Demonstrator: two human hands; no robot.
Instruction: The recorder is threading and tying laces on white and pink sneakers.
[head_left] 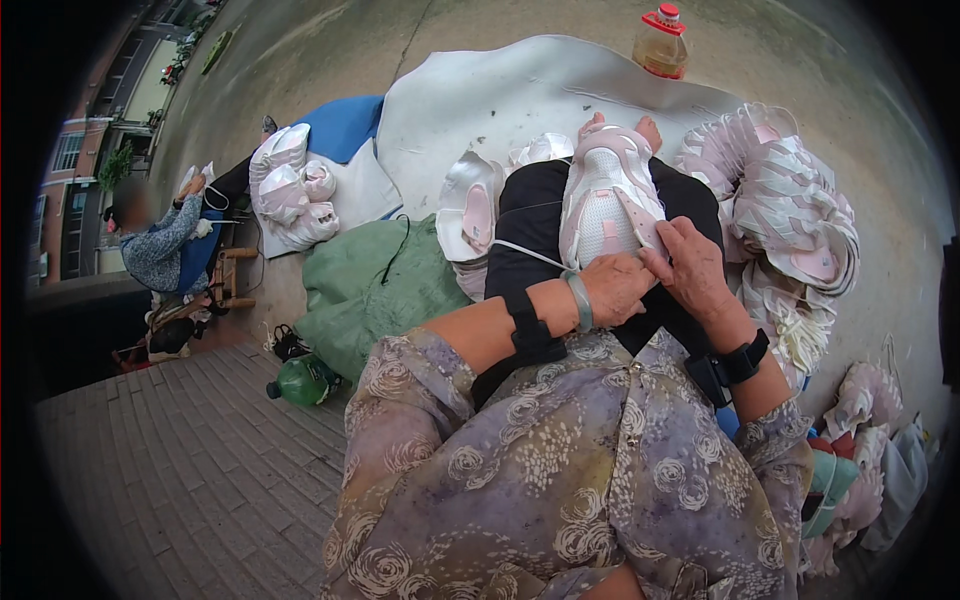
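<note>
with the pink-and-white shoe upper [605, 190] as the dial's centre, a broad white sheet [470, 95] spread from ten to twelve o'clock, probably laid to keep pale pieces off the concrete [540, 18]. a bulky stack of uppers [790, 190] stood at three and a smaller stack [475, 215] at nine, both seemingly set within easy reach. the shoe upper itself lay lengthwise on the dark trousers [690, 200], rounded end toward twelve, the lap apparently serving as a bench. around six, the left hand [612, 290] bent its fingers inward at the near end (the tips were hidden, so how tightly they closed, and on what, could not be told). between four and five, the right hand [695, 262] had thumb and forefinger drawn nearly together on the upper's edge, perhaps steadying it. as for room, the concrete opened widest past the sheet's far edge, toward one; a green sack [365, 265] crowded eight to nine, a capped bottle [660, 50] stood at one, well apart from both hands, and a white cord [533, 254] crossed the trousers toward the left wrist.
</note>
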